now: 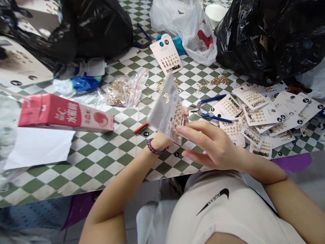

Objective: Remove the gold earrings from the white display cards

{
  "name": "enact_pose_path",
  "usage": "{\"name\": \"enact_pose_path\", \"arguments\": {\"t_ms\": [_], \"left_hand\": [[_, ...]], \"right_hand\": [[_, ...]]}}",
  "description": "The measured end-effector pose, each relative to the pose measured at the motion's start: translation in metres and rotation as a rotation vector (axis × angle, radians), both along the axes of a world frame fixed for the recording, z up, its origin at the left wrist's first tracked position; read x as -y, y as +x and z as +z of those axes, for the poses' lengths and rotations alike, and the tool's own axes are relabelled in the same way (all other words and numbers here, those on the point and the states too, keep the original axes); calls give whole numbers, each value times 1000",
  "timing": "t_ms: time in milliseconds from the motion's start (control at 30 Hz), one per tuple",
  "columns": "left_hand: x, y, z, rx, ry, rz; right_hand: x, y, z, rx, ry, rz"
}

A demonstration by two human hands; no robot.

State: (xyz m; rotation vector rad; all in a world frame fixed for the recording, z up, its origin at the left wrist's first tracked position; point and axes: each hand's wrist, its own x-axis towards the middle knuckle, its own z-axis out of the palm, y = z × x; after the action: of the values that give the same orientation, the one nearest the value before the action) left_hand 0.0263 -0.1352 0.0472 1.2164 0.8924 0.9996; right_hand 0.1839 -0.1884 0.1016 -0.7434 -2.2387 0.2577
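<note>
An earring card with rows of small gold pieces is held tilted above the checkered table. My left hand grips it from behind and below, its fingers partly hidden by the card; a purple bead bracelet is on that wrist. My right hand has its fingers apart, the index fingertip touching the card's right edge near the gold pieces. Another earring card lies just beyond. Loose gold pieces and blue-handled pliers rest on the table behind my hands.
A pile of earring cards lies at the right. On the left are a pink drink carton, white paper and a bag of gold pieces. Black bags stand behind, with a white plastic bag between.
</note>
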Motion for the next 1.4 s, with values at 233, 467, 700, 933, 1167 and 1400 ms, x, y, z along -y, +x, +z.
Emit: {"name": "enact_pose_path", "arguments": {"t_ms": [233,467,700,933,1167,1400], "left_hand": [[-9,-6,7,450,-215,-75],[-15,-11,1,504,-205,-11],[-17,-14,4,522,-198,11],[-17,-14,7,468,-203,66],[-16,-13,7,490,-201,16],[-16,-11,5,437,-196,33]], "right_hand": [[-42,59,-4,612,-229,-217],[-78,88,-25,1061,-430,-352],[-86,85,-18,822,-397,-412],[-111,107,8,418,-820,-306],[-114,117,2,521,-990,-271],[-109,112,20,451,-495,-620]]}}
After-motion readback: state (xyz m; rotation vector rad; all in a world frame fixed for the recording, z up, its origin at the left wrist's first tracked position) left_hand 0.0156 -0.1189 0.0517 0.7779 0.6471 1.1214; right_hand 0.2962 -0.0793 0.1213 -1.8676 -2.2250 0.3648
